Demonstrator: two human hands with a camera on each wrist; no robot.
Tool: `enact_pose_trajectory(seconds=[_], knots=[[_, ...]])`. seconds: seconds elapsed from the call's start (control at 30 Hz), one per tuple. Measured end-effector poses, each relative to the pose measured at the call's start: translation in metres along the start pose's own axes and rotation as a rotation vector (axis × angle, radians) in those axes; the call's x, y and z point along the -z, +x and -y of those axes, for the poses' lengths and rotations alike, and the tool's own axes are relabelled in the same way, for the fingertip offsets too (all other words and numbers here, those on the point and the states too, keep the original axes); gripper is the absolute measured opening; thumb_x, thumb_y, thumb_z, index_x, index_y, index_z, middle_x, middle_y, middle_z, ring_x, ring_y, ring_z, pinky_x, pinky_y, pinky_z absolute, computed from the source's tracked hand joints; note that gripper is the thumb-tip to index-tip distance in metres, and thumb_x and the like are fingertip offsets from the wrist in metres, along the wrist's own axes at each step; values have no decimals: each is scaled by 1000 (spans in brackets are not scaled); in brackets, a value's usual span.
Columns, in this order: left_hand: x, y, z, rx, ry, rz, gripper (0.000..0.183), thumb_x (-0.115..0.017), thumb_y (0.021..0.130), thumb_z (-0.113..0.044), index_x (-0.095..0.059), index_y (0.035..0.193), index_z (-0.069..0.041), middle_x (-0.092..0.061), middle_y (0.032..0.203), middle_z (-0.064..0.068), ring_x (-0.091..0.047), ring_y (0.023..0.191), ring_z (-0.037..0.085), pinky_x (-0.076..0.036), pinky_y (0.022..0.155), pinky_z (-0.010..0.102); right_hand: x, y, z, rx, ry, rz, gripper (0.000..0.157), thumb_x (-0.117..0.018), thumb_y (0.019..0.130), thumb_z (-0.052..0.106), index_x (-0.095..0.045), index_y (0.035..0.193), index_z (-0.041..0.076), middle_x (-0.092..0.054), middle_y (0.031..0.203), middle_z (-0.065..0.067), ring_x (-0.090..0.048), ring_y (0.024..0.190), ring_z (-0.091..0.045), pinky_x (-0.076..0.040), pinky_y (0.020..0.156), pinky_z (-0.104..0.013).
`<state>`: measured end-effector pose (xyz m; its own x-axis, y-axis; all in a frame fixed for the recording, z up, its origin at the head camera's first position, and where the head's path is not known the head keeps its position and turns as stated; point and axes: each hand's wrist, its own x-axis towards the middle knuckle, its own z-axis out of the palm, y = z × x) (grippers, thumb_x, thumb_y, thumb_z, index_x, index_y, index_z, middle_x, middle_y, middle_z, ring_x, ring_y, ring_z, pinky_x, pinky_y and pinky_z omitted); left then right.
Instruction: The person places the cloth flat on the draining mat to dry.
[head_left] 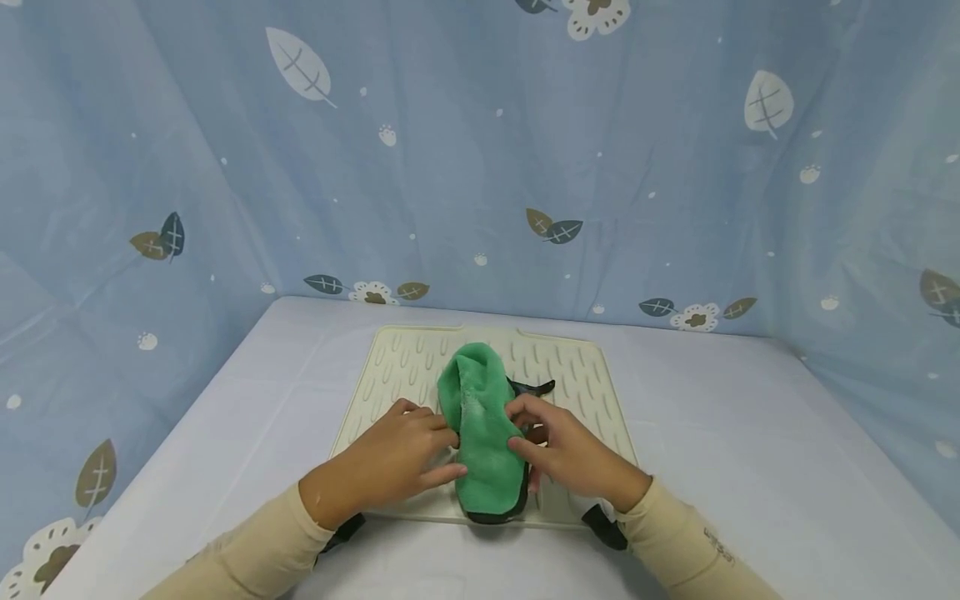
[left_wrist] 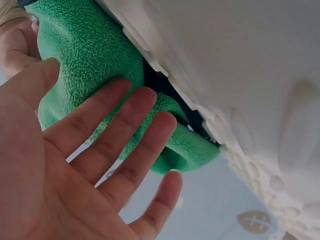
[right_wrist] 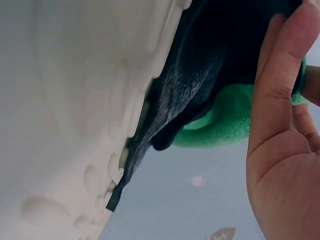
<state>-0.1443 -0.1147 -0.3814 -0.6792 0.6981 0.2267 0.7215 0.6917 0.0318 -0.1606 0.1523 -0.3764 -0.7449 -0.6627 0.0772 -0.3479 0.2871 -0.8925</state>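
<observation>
A: Confirm pos. of main item.

B: Your green terry cloth (head_left: 491, 471) lies lengthwise near you, bunched at its far end, w/ a whitish streak along the middle. It covers most of a black soft-fabric item (right_wrist: 192, 82). Both are on the cream rectangular mat w/ raised oval ribs (head_left: 390, 367).

A: State of L grip?

B: Your L hand (head_left: 401, 458) is spread wide, thumb well apart from fingers. Fingertips are at the cloth's L edge.

A: And R?

B: Your R hand (head_left: 573, 450) is at the cloth's R edge, thumb & index tips on the green pile w/ a gap btwn them. Remaining fingers are partly hidden; can't tell if they hold the cloth or the black item.

A: Visible parts of black item?

B: Ref. head view: dark edge at near end, narrow strip sticking out at far R.

A: Surroundings?

B: Mat rests on a white tablecloth (head_left: 712, 433); a blue leaf-print curtain (head_left: 465, 150) hangs behind. Beige sleeves (head_left: 247, 533) cover your forearms.
</observation>
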Motion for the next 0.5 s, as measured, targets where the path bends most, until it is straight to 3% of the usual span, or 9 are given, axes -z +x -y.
enact_pose_trajectory(seconds=[0.3,0.5], knots=[[-1,0,-4,2,1,62,55,-69,83,-65,-70,115,-20,-69,108,-8,-65,101,13,-47,89,42,-2,2,1,43,138,-67,24,-51,101,-1,-46,125,3,-55,107,-23,-68,76,-21,-60,66,-48],[-2,0,-7,40,8,58,72,-68,76,-75,-63,124,-21,-69,115,-7,-65,106,15,-45,91,42,-4,3,4,9,260,-156,25,-50,101,-2,-41,124,1,-53,111,-21,-71,81,-23,-61,74,-49]])
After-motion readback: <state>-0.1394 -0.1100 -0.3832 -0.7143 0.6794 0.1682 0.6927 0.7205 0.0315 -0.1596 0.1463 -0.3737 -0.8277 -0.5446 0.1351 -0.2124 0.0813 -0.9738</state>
